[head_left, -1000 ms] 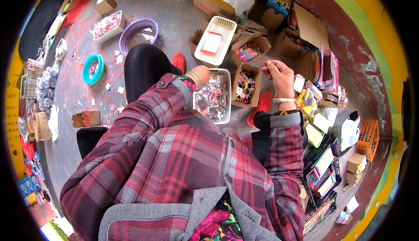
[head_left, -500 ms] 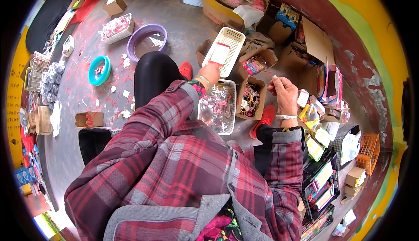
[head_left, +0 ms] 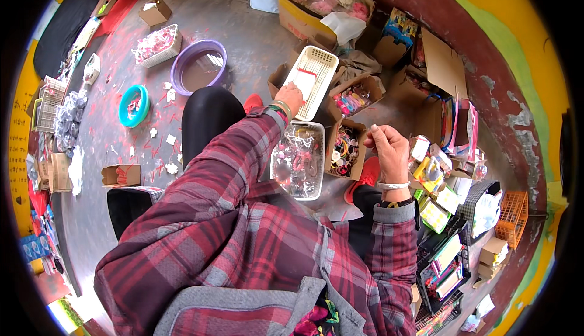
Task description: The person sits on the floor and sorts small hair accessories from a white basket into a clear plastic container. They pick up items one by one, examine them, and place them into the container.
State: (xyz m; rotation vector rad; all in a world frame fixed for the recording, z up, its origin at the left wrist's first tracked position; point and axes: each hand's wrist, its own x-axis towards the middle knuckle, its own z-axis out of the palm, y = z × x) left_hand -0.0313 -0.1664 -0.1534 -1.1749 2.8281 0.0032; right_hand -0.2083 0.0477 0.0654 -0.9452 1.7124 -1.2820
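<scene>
My left hand (head_left: 289,98) reaches over the near end of a cream plastic basket (head_left: 329,62). Its fingers close on the lower end of a white card with a red edge (head_left: 304,82), which lies over the basket. My right hand (head_left: 391,153) is raised to the right, thumb and fingertips pinched together; what they hold, if anything, is too small to see. Between my knees, a white basket (head_left: 297,169) contains small clear packets with pink pieces. Beside it, a cardboard box (head_left: 331,164) is filled with colourful hair ties.
A box of colourful bundles (head_left: 353,100) stands beyond the hair ties. On the left floor are a purple basin (head_left: 224,62), a turquoise basin (head_left: 125,108) and a basket of pink pieces (head_left: 155,44). Black crates (head_left: 435,296) and packages crowd the right.
My left hand has moved slightly farther over the white card. The right hand stays raised with its fingers pinched, and the whole view has shifted a little.
</scene>
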